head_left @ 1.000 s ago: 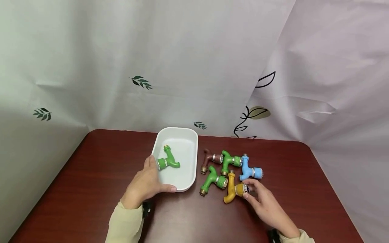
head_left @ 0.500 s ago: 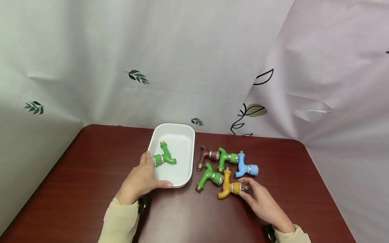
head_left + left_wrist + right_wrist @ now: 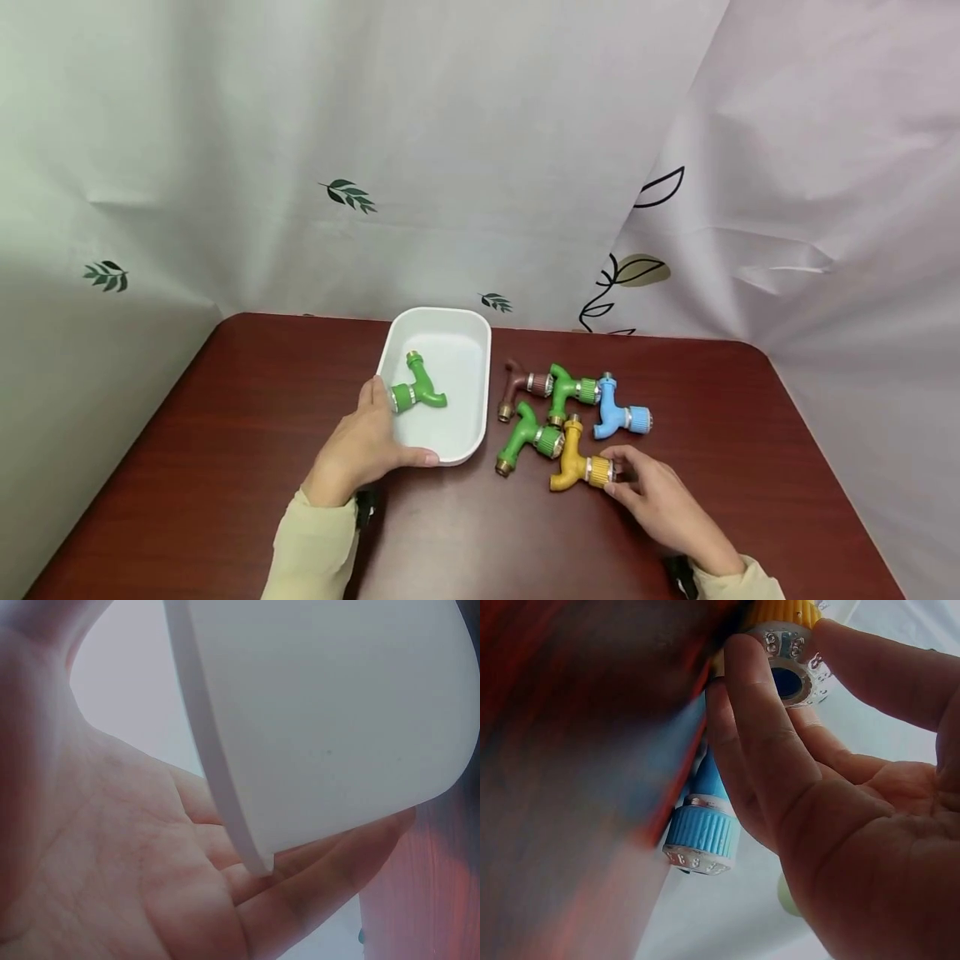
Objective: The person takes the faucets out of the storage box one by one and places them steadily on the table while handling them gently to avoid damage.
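Observation:
A white tray [image 3: 476, 392] stands left of centre in the head view, with one green tap [image 3: 423, 387] lying inside. My left hand [image 3: 356, 450] grips its near left corner, thumb at the near rim and fingers along the outer wall [image 3: 330, 712]. At the right, my right hand [image 3: 660, 504] pinches the knob end of a yellow tap [image 3: 572, 457] between thumb and fingers. The right wrist view shows the thumb and fingertips around the yellow knob [image 3: 784, 613] and its silver collar. A blue tap [image 3: 705, 825] lies beside those fingers.
Two more green taps [image 3: 517, 442] and a brown tap [image 3: 513, 387] lie between the tray and the yellow tap on the dark red table [image 3: 247, 433]. A pale leaf-print curtain [image 3: 450, 167] hangs behind the table's far edge.
The head view has shifted slightly. The yellow tap has turned a little in my right hand, its knob end swinging slightly toward me. My left hand keeps its place on the tray.

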`<state>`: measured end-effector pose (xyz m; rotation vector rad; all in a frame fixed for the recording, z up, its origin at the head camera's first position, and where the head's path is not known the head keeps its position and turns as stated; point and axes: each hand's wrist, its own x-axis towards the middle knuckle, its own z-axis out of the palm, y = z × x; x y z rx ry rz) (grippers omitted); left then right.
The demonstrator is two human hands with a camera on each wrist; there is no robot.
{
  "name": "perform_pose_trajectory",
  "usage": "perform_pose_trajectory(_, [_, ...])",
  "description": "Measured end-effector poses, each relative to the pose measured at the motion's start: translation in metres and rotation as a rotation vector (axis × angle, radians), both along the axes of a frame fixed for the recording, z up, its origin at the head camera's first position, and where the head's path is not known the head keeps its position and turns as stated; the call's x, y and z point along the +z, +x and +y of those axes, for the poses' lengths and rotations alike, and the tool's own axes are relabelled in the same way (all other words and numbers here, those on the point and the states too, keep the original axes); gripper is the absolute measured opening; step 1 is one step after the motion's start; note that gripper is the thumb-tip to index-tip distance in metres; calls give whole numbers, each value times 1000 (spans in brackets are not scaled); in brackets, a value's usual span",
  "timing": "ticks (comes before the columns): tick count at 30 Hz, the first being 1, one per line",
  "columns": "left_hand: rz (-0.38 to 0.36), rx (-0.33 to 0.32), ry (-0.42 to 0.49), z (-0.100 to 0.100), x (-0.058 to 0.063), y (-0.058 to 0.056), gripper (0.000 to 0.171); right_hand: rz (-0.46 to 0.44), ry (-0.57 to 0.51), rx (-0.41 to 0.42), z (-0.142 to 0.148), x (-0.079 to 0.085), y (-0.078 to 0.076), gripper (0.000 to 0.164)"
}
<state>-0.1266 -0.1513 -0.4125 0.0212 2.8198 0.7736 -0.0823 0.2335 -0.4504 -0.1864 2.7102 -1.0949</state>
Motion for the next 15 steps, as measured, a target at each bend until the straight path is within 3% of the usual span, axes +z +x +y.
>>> perform_pose_trajectory(15, [22, 21, 19, 2, 0, 5, 147, -32, -42, 26, 1, -1, 0, 40])
